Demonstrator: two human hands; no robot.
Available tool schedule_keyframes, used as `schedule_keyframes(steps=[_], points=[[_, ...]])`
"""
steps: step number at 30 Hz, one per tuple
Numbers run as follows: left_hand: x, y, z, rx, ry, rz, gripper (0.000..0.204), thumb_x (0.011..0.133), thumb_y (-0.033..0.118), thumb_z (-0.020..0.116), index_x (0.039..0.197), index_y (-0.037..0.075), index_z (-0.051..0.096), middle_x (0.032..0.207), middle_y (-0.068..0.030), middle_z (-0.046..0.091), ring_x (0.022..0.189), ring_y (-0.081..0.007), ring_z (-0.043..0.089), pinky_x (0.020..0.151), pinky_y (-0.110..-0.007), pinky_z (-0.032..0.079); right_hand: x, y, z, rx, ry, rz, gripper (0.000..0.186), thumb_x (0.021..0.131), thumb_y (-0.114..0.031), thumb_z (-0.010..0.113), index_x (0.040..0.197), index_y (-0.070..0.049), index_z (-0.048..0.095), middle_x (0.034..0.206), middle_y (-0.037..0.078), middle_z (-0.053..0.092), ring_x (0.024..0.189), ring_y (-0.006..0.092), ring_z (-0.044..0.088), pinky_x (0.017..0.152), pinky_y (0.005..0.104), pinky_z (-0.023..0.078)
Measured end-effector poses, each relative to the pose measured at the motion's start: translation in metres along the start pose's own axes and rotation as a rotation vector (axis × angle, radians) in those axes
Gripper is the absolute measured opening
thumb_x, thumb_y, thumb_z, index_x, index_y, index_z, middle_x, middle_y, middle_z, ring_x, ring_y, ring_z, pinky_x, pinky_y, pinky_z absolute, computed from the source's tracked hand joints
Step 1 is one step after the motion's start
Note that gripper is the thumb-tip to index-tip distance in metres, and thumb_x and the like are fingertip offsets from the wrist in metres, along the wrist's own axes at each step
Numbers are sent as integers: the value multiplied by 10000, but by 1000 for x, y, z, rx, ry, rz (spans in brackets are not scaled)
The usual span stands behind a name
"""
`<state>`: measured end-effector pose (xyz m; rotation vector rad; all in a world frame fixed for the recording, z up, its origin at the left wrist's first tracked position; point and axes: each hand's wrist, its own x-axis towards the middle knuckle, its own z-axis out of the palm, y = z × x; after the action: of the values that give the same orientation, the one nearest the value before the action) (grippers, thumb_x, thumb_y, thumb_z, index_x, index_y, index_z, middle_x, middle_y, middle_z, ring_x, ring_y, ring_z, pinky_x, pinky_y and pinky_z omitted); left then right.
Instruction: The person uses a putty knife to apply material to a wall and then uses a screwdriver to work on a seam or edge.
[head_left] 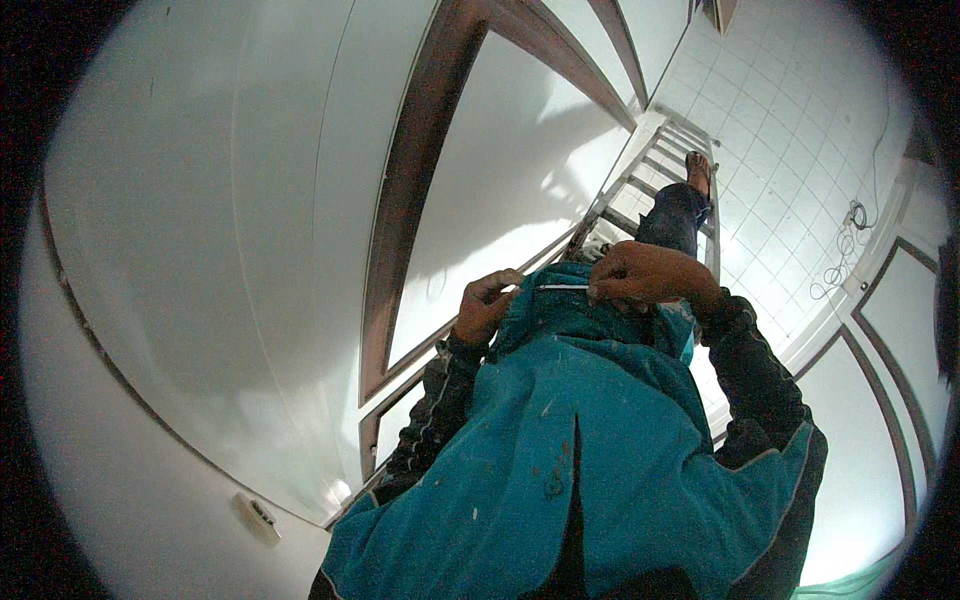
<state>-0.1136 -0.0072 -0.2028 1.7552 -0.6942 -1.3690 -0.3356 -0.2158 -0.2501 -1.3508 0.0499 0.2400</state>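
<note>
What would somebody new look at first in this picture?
Probably the big blue-green jacket, filling the lower middle, with the left hand and right hand at its far edge. Beyond them, a foot shows against the ladder, with pale floor tiles to its right.

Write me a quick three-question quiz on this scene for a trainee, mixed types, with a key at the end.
1. Multiple choice: what is the main colour of the front of the jacket? A) yellow, B) teal, C) red.
2. True or false: the loose cable lies on the tiled floor, to the right of the ladder in the picture.
3. Which is nearer to the thin white strip: the left hand or the right hand?

Key: 1. B. 2. True. 3. The right hand; the strip reaches up to its fingers.
</note>
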Motion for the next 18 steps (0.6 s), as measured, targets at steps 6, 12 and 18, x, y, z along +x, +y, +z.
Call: schedule_keyframes(steps=[6,12,18], points=[[-2,-3,9,-2,160,-76,174,883,142,607,993,12,642,893,-22,645,804,-94,570,735,-242,464,16,3,14,-207,210,-115,352,876,-317,492,848,-4,652,775,213,628,714,378,608,721,426,500],[-1,-13,17,-82,329,-95,192,898,160,560,1019,29,633,881,-41,647,779,-130,585,722,-279,484,29,4,42,-473,414,-160,328,897,-274,492,797,16,610,741,201,613,656,352,599,666,432,480],[4,-9,21,1098,153,173,203,884,175,526,981,31,631,930,-118,644,792,-235,608,716,-349,502,21,-30,56,-570,448,110,288,884,-243,491,769,7,575,654,209,580,639,376,605,660,472,489]])
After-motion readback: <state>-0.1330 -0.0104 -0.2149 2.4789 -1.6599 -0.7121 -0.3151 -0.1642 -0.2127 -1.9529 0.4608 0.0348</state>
